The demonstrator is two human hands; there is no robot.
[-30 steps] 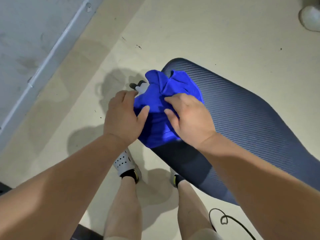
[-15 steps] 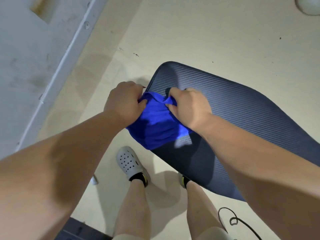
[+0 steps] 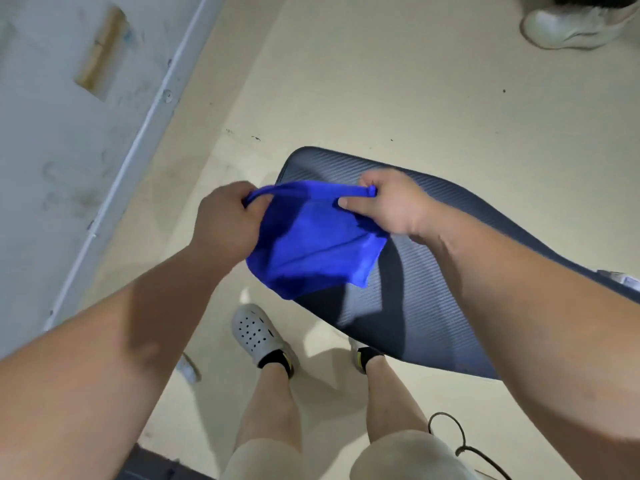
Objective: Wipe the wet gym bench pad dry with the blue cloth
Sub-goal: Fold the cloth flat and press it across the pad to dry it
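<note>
The blue cloth (image 3: pixel 311 244) hangs stretched between both hands, just above the near end of the dark ribbed gym bench pad (image 3: pixel 426 278). My left hand (image 3: pixel 225 223) grips the cloth's left top corner, off the pad's left edge. Over the pad's upper end, my right hand (image 3: pixel 391 206) pinches the right top corner. The cloth's lower part droops over the pad's front-left corner and hides it. I cannot tell whether the cloth touches the pad.
Beige floor lies all around the pad. A grey wall with a white rail (image 3: pixel 138 154) runs along the left. My own feet in grey clogs (image 3: pixel 256 337) stand below the pad. Another person's white shoe (image 3: pixel 571 26) is top right; a black cable (image 3: pixel 460 445) lies bottom right.
Both hands have lifted the cloth off the pad and pulled its top edge apart, so it now hangs spread instead of bunched under the palms.
</note>
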